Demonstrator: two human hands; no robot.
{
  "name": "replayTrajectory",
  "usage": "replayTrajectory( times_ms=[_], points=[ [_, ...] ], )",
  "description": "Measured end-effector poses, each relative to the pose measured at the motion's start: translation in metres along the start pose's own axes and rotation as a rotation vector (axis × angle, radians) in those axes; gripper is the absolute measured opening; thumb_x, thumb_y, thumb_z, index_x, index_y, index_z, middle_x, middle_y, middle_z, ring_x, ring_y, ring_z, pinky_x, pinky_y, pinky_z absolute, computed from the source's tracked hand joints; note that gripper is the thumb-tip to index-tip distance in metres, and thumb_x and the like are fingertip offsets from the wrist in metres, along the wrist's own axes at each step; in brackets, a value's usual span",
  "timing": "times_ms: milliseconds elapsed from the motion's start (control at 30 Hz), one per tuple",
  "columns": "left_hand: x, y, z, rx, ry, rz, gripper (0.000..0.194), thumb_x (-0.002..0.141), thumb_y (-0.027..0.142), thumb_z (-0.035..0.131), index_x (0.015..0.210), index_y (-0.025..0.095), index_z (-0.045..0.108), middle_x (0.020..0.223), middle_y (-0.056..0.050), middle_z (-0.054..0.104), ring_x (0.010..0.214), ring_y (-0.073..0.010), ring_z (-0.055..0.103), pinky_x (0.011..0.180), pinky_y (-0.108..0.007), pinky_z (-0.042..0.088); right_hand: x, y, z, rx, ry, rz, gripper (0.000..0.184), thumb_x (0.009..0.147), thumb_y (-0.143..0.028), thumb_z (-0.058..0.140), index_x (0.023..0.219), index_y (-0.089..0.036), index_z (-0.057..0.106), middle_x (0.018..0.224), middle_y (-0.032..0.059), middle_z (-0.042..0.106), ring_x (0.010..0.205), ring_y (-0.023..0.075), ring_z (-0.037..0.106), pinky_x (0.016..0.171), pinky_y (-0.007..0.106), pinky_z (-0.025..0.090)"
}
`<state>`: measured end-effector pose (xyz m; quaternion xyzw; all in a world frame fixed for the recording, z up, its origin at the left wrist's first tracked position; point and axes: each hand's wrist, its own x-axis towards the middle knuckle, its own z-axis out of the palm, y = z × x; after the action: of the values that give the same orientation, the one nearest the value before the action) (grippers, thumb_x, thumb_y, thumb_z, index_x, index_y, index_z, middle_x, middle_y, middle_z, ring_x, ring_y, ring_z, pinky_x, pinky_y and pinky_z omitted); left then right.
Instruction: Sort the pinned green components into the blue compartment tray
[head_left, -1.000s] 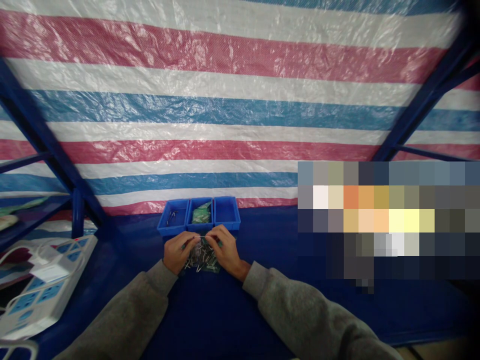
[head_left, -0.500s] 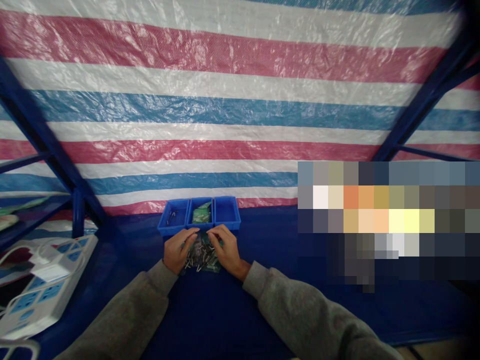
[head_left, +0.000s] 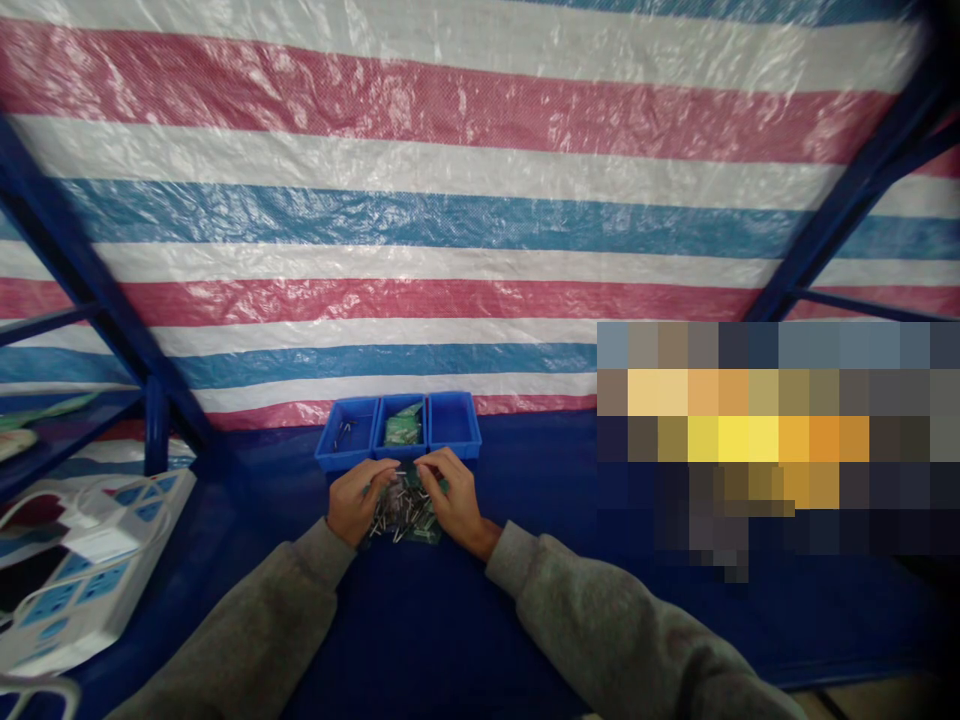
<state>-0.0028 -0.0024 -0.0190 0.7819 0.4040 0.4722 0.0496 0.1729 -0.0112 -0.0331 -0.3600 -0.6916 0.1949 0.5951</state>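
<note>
My left hand [head_left: 358, 499] and my right hand [head_left: 453, 494] meet over a pile of small metal pins [head_left: 402, 515] lying on green packets on the blue table [head_left: 450, 640]. Both hands have their fingertips pinched together above the pile, on something too small to name. Just beyond them stand three blue bins: the left bin [head_left: 346, 436] holds a few metal pieces, the middle bin [head_left: 403, 430] holds green packets, and the right bin [head_left: 454, 423] looks bare inside.
A white power strip [head_left: 82, 575] with a plugged adapter lies at the left edge. Blue metal frame posts [head_left: 90, 280] rise on both sides. A red, white and blue striped tarp [head_left: 450, 200] forms the back wall. A blurred-out patch covers the right.
Both hands have shifted slightly toward the bins and the fingertips stay pinched over the pile. Nothing else moved.
</note>
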Motion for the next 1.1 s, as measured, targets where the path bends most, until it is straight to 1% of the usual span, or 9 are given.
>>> replayTrajectory(
  times_ms=[133, 233, 400, 567, 700, 833, 967, 1033, 1100],
  points=[
    [-0.002, -0.001, 0.001, -0.034, 0.017, -0.115, 0.021, 0.085, 0.031, 0.051, 0.095, 0.018, 0.064, 0.068, 0.002, 0.068, 0.055, -0.0109, 0.062, 0.063, -0.021, 0.051, -0.001, 0.001, 0.001, 0.009, -0.043, -0.016, 0.018, 0.087, -0.027, 0.051, 0.099, -0.02, 0.063, 0.085, 0.0047, 0.059, 0.074, 0.0147, 0.055, 0.067, 0.027, 0.046],
    [-0.002, 0.001, 0.001, -0.093, -0.023, -0.154, 0.023, 0.085, 0.032, 0.051, 0.1, 0.017, 0.06, 0.059, 0.004, 0.064, 0.047, -0.0094, 0.058, 0.056, -0.019, 0.049, -0.001, 0.002, 0.002, 0.003, -0.078, -0.035, 0.016, 0.086, -0.028, 0.053, 0.095, -0.02, 0.064, 0.084, 0.0047, 0.059, 0.074, 0.0144, 0.055, 0.068, 0.026, 0.046],
    [-0.001, 0.004, 0.0, -0.097, -0.084, -0.173, 0.023, 0.086, 0.031, 0.05, 0.102, 0.017, 0.059, 0.053, 0.006, 0.061, 0.044, -0.008, 0.056, 0.055, -0.018, 0.048, -0.001, 0.003, 0.002, -0.008, -0.103, -0.054, 0.015, 0.087, -0.028, 0.052, 0.088, -0.02, 0.064, 0.083, 0.0045, 0.059, 0.074, 0.0144, 0.055, 0.068, 0.026, 0.046],
    [-0.001, 0.005, -0.002, -0.082, -0.069, -0.125, 0.025, 0.086, 0.031, 0.05, 0.105, 0.017, 0.058, 0.057, 0.005, 0.064, 0.048, -0.0091, 0.059, 0.058, -0.019, 0.049, -0.001, 0.001, 0.003, -0.013, -0.116, -0.053, 0.016, 0.088, -0.028, 0.05, 0.085, -0.019, 0.062, 0.081, 0.0041, 0.059, 0.074, 0.0146, 0.055, 0.068, 0.026, 0.045],
    [0.0, 0.003, 0.0, 0.009, 0.002, -0.027, 0.019, 0.083, 0.032, 0.055, 0.092, 0.017, 0.065, 0.081, -0.002, 0.071, 0.07, -0.0137, 0.066, 0.071, -0.023, 0.052, 0.0, 0.002, 0.002, -0.022, -0.057, -0.007, 0.018, 0.09, -0.027, 0.046, 0.082, -0.019, 0.06, 0.079, 0.0037, 0.059, 0.073, 0.0144, 0.054, 0.068, 0.026, 0.044],
    [-0.001, 0.001, 0.001, 0.055, 0.031, 0.119, 0.014, 0.084, 0.024, 0.056, 0.086, 0.019, 0.068, 0.081, -0.002, 0.071, 0.074, -0.0142, 0.066, 0.075, -0.026, 0.052, 0.0, 0.003, 0.002, -0.046, -0.037, 0.004, 0.018, 0.09, -0.026, 0.046, 0.081, -0.019, 0.06, 0.078, 0.0034, 0.059, 0.073, 0.0142, 0.054, 0.068, 0.026, 0.043],
    [0.007, -0.008, -0.01, 0.119, 0.107, 0.276, 0.013, 0.083, 0.02, 0.057, 0.088, 0.019, 0.069, 0.085, -0.003, 0.072, 0.08, -0.0168, 0.066, 0.079, -0.031, 0.052, 0.0, 0.003, 0.002, -0.057, -0.028, -0.004, 0.017, 0.091, -0.024, 0.045, 0.087, -0.019, 0.06, 0.081, 0.0037, 0.06, 0.076, 0.0143, 0.055, 0.071, 0.026, 0.043],
    [0.016, -0.018, -0.019, 0.194, 0.247, 0.231, 0.013, 0.083, 0.021, 0.057, 0.09, 0.019, 0.069, 0.086, -0.003, 0.072, 0.081, -0.0178, 0.065, 0.081, -0.033, 0.051, 0.0, 0.003, 0.001, -0.057, -0.02, -0.003, 0.018, 0.091, -0.023, 0.043, 0.09, -0.019, 0.061, 0.083, 0.004, 0.06, 0.077, 0.0144, 0.055, 0.071, 0.026, 0.043],
    [0.026, -0.03, -0.028, 0.28, 0.303, 0.157, 0.016, 0.084, 0.024, 0.056, 0.092, 0.018, 0.068, 0.089, -0.005, 0.071, 0.086, -0.0191, 0.064, 0.084, -0.035, 0.049, 0.0, 0.003, 0.001, -0.054, -0.02, -0.003, 0.019, 0.091, -0.023, 0.042, 0.091, -0.019, 0.061, 0.083, 0.0042, 0.06, 0.078, 0.0146, 0.055, 0.071, 0.026, 0.043]
  ],
)
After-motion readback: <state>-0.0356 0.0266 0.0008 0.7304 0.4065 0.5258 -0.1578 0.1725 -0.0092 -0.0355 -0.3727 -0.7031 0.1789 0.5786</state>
